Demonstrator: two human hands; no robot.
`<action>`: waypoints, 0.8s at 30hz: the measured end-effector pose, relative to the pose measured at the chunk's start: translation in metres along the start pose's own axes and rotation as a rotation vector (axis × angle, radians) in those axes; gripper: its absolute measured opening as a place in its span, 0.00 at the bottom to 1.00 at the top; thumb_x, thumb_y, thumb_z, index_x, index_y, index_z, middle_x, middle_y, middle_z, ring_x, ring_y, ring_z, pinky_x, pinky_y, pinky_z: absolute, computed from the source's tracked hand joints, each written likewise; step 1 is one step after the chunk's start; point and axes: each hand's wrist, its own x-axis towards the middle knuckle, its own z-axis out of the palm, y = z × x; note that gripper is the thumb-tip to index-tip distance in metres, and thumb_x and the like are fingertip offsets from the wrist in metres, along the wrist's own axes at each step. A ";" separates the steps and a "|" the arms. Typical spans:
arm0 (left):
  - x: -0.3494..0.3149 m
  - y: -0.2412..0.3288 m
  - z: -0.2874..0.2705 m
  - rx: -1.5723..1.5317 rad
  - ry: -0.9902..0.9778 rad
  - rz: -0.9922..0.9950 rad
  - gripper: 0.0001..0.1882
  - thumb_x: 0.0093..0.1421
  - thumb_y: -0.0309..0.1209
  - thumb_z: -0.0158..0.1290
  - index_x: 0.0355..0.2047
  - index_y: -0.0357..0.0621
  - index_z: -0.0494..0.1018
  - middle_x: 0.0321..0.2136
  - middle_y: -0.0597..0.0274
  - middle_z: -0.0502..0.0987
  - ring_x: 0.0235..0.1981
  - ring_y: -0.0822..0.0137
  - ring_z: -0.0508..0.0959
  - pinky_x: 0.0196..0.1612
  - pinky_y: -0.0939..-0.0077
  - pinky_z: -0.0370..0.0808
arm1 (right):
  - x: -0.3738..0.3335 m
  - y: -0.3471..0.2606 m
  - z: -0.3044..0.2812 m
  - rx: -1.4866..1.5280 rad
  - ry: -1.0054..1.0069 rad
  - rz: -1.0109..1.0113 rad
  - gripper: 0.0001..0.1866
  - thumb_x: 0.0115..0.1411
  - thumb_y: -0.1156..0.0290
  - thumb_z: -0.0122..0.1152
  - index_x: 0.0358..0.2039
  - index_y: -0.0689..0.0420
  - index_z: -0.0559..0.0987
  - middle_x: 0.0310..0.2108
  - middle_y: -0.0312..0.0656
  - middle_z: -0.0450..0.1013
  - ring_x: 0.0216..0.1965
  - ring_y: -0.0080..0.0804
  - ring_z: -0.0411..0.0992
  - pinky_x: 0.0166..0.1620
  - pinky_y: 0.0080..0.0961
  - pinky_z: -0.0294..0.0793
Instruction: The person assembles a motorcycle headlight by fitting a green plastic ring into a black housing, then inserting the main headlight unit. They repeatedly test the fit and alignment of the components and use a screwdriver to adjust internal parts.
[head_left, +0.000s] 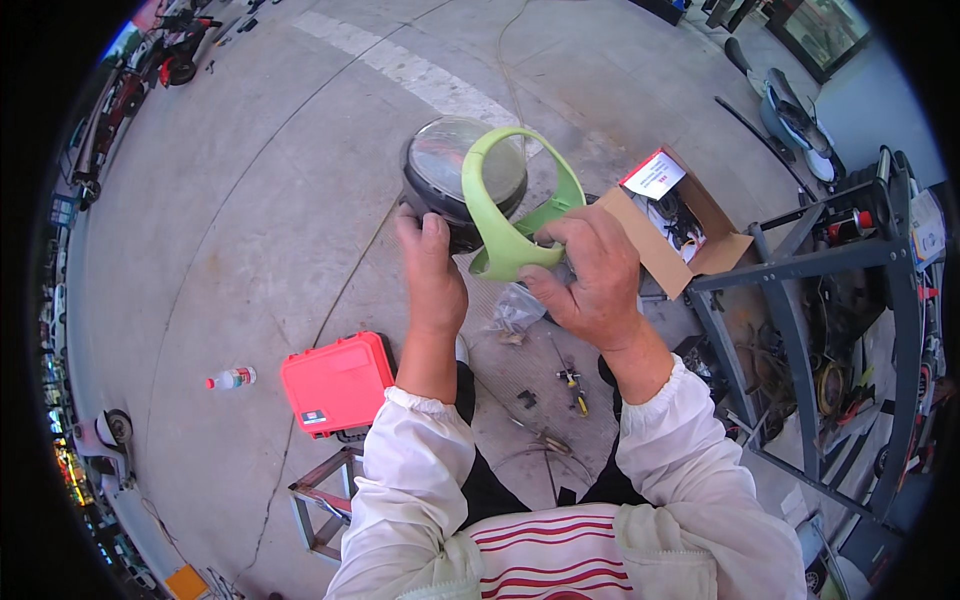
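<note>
My left hand (434,268) is wrapped round the lower left side of a round headlight (436,160) with a clear lens and a black housing. Pinched between the thumb and fingers of my right hand (597,272) is a light green plastic headlight cover (497,238), shaped like a ring with a wider lower part. The cover is tilted and overlaps the right part of the headlight in this view; whether the two touch, I cannot tell. Both are held up above the concrete floor.
An open cardboard box (640,235) with parts stands right, beside a dark metal rack (800,265). A red toolbox (338,385), a bottle (232,378), a clear plastic bag (518,308) and a yellow-handled tool (577,395) lie on the floor. A small metal frame (318,505) is lower left.
</note>
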 end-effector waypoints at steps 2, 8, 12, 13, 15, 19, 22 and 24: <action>0.000 -0.007 0.000 0.058 -0.046 0.019 0.35 0.67 0.52 0.47 0.59 0.35 0.55 0.54 0.57 0.66 0.55 0.67 0.65 0.61 0.67 0.60 | 0.002 0.002 0.004 0.010 0.004 -0.001 0.20 0.49 0.55 0.71 0.34 0.55 0.75 0.29 0.41 0.69 0.30 0.43 0.71 0.31 0.35 0.70; -0.001 -0.010 0.008 0.170 -0.116 0.038 0.50 0.57 0.67 0.52 0.61 0.33 0.54 0.55 0.54 0.64 0.58 0.64 0.63 0.62 0.67 0.60 | 0.007 0.007 0.005 -0.006 0.003 0.013 0.22 0.48 0.57 0.73 0.35 0.55 0.74 0.30 0.41 0.69 0.30 0.42 0.72 0.31 0.34 0.71; -0.003 -0.010 0.007 0.176 -0.124 0.022 0.52 0.54 0.67 0.55 0.60 0.34 0.54 0.55 0.53 0.64 0.58 0.64 0.63 0.62 0.66 0.59 | 0.005 0.003 0.005 0.005 -0.010 0.048 0.24 0.46 0.57 0.75 0.36 0.55 0.73 0.31 0.42 0.70 0.31 0.42 0.72 0.31 0.33 0.72; -0.003 -0.010 0.006 0.172 -0.123 0.018 0.52 0.54 0.67 0.55 0.60 0.34 0.54 0.56 0.53 0.64 0.58 0.64 0.63 0.62 0.67 0.59 | 0.005 0.002 0.004 0.006 -0.005 0.039 0.25 0.46 0.58 0.75 0.38 0.55 0.72 0.33 0.42 0.70 0.32 0.41 0.73 0.31 0.33 0.72; -0.004 -0.010 0.007 0.158 -0.122 0.012 0.52 0.54 0.66 0.56 0.60 0.34 0.54 0.56 0.53 0.64 0.58 0.63 0.63 0.62 0.67 0.59 | 0.005 0.001 0.003 0.006 0.004 0.019 0.27 0.45 0.59 0.77 0.41 0.55 0.72 0.36 0.44 0.70 0.34 0.40 0.73 0.32 0.33 0.73; -0.006 -0.007 0.010 0.107 -0.117 -0.024 0.51 0.55 0.65 0.57 0.61 0.35 0.54 0.56 0.53 0.65 0.59 0.62 0.64 0.62 0.66 0.61 | 0.004 -0.001 0.004 0.102 0.068 0.007 0.35 0.43 0.63 0.79 0.49 0.57 0.69 0.45 0.48 0.67 0.39 0.38 0.73 0.35 0.32 0.73; -0.005 -0.007 0.005 0.012 -0.125 -0.070 0.47 0.59 0.64 0.51 0.63 0.39 0.56 0.59 0.54 0.65 0.60 0.61 0.66 0.63 0.63 0.63 | -0.001 0.000 0.001 0.209 -0.005 0.075 0.41 0.42 0.66 0.80 0.54 0.60 0.66 0.49 0.49 0.65 0.42 0.38 0.72 0.40 0.29 0.74; -0.004 -0.003 0.007 -0.067 -0.158 -0.111 0.41 0.65 0.63 0.43 0.65 0.43 0.58 0.62 0.56 0.66 0.62 0.60 0.67 0.63 0.60 0.65 | -0.004 -0.001 -0.001 0.326 -0.024 0.247 0.41 0.44 0.63 0.79 0.56 0.60 0.66 0.49 0.50 0.65 0.45 0.39 0.72 0.41 0.26 0.73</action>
